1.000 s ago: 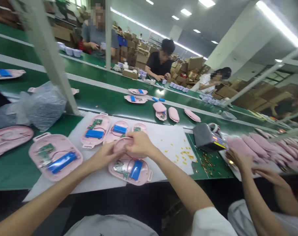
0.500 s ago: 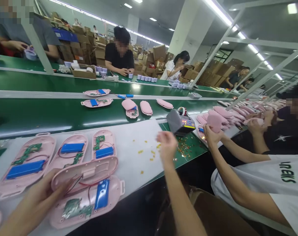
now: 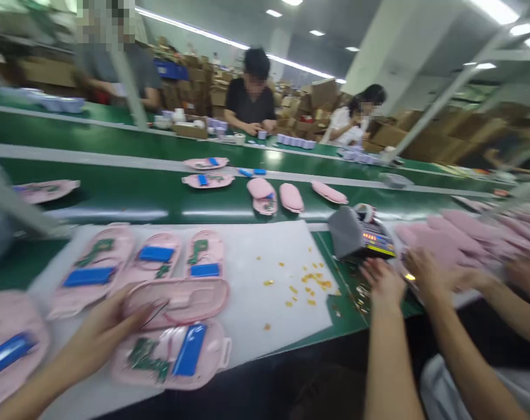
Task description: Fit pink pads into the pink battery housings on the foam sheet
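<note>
My left hand (image 3: 111,329) is closed on the edge of a pink plastic shell half (image 3: 204,300), which it holds tilted, inner side showing. Thin wires run from this half toward an open pink shell (image 3: 127,373) lying just below it, with a green circuit board (image 3: 149,356) and a blue battery (image 3: 189,350) inside. Over at the right, my right hand (image 3: 384,283) reaches to the front of a grey tape dispenser (image 3: 350,236). Its fingers look stretched out and apart, somewhat blurred, and I see nothing in them.
Several open pink shells (image 3: 98,256) with batteries lie on the white sheet (image 3: 247,245), beside scattered yellow tape bits (image 3: 311,286). A co-worker's hand (image 3: 426,274) is close on the right, near piled pink shells (image 3: 470,233). More shells (image 3: 291,197) rest on the green belt (image 3: 151,201).
My right hand has moved right, from above the white sheet to the tape dispenser. My left hand still holds the shell half. The view has turned left.
</note>
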Tool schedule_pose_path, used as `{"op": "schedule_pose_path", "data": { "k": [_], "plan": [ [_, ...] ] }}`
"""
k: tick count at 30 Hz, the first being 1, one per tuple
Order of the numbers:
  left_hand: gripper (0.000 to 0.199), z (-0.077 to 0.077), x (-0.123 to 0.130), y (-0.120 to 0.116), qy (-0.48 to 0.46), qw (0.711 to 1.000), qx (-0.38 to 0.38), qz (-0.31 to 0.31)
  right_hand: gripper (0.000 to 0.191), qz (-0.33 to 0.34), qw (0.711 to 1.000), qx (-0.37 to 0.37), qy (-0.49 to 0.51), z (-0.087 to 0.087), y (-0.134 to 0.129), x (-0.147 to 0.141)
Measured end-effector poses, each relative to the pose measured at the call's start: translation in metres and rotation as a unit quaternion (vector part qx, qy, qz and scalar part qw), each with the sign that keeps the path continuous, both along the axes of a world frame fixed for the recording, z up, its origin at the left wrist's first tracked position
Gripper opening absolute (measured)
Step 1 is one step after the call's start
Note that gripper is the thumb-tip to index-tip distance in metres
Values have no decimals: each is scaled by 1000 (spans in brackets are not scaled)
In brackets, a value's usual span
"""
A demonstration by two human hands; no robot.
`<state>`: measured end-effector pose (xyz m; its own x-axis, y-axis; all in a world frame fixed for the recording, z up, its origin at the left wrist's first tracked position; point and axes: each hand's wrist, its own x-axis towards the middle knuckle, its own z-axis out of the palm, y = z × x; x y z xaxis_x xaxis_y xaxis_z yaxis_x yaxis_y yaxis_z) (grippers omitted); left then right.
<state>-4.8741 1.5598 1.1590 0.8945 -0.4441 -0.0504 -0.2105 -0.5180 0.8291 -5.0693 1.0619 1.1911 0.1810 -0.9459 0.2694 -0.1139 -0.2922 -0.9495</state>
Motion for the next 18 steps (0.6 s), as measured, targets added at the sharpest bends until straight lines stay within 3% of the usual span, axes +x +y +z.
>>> {"op": "schedule_pose_path", "data": {
  "k": [3,5,6,7,8,10,12,13,15,18],
  "plan": [
    [40,17,-7,1,79,995,-55,-11,33,-37,996,58,-58,10,54,7],
    [42,21,-11,1,93,990,-107,1,26,76,996,32,-38,21,113,25],
    [43,21,-12,2,92,987,-128,2,24,176,984,-5,-14,27,147,37],
    [42,18,-14,4,89,985,-147,-1,23,302,952,-52,23,31,183,53],
    [40,15,-15,6,89,982,-165,-7,22,425,898,-101,58,34,217,71],
    [37,5,-19,12,97,975,-200,-23,21,603,766,-190,121,34,276,110],
    [37,-3,-22,18,107,967,-228,-26,23,681,660,-261,178,26,314,143],
    [35,-6,-22,21,106,965,-238,-24,24,697,625,-286,203,21,324,155],
    [30,-10,-23,25,102,962,-254,-23,25,706,588,-312,243,14,332,169],
    [25,-13,-24,28,111,952,-285,-23,25,701,570,-329,275,16,330,172]
  ]
}}
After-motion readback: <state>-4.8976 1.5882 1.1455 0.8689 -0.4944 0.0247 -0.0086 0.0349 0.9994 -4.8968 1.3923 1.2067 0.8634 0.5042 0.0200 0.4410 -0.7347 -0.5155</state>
